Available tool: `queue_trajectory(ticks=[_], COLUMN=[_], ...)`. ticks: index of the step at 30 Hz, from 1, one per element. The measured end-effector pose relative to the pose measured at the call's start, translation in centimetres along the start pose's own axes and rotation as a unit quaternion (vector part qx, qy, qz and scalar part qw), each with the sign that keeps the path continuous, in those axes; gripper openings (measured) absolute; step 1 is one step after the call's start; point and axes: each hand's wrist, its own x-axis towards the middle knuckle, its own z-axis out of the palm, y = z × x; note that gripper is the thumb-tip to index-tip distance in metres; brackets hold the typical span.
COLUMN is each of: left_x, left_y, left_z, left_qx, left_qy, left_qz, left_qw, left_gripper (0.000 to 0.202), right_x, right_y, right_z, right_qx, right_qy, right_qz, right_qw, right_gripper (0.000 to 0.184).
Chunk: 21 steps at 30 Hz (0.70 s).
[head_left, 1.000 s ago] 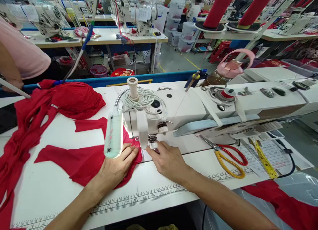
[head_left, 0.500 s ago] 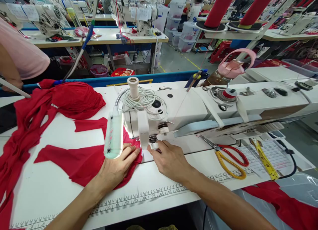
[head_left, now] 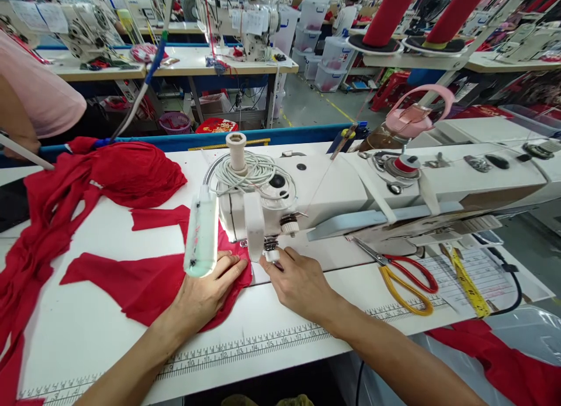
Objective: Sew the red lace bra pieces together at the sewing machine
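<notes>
Red cloth held flat beneath a sewing machine's head

The white counter (head_left: 100,231) carries everything here, with a printed ruler scale (head_left: 245,344) along its near edge, probably so that lengths can be read where the cloth lies.

Set back toward the far edge, the sewing machine (head_left: 333,184) runs from mid-counter out to the right, its needle end over the open surface, which seems to leave the left side free for fabric.

A heap of red fabric (head_left: 131,175) fills the far left corner and trails down the left edge, likely parked there to be within reach yet off the stitching area.

The red fabric piece (head_left: 144,283) lies between that heap and the machine, its right end by the presser foot, short of the near edge.

The left hand (head_left: 210,286) lies open, fingers extended on this piece, apparently to keep it flat and steady. The right hand (head_left: 300,280) is curled beside the presser foot; whether its fingers grip anything I cannot tell.

Toward the near right corner rest the scissors (head_left: 382,259), handles facing the near edge, perhaps for easy pick-up, and beyond them a yellow tape measure (head_left: 468,286).
</notes>
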Motion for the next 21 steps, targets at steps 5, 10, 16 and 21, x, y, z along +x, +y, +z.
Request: queue_trajectory(ticks=[5,10,16,21], left_x=[0.10,0.28,0.15,0.12], left_y=[0.01,0.10,0.02,0.05], left_z=[-0.11,-0.26,-0.22,-0.22], left_qx=[-0.002,0.006,0.000,-0.006], left_qy=[0.010,0.009,0.002,-0.002], left_qz=[0.008,0.012,0.005,0.005], left_qw=[1.000,1.000,1.000,1.000], left_gripper=[0.036,0.035,0.039,0.038], right_x=[-0.04,-0.09,-0.14,-0.21], right_y=[-0.27,-0.54,-0.58,-0.65], right_z=[0.01,0.04,0.10,0.04], right_qx=[-0.016,-0.032,-0.016,-0.020], right_qy=[0.017,0.022,-0.003,-0.010], right_qz=[-0.003,-0.007,0.002,0.009], right_qw=[1.000,0.999,1.000,1.000], right_gripper=[0.036,0.040,0.040,0.042])
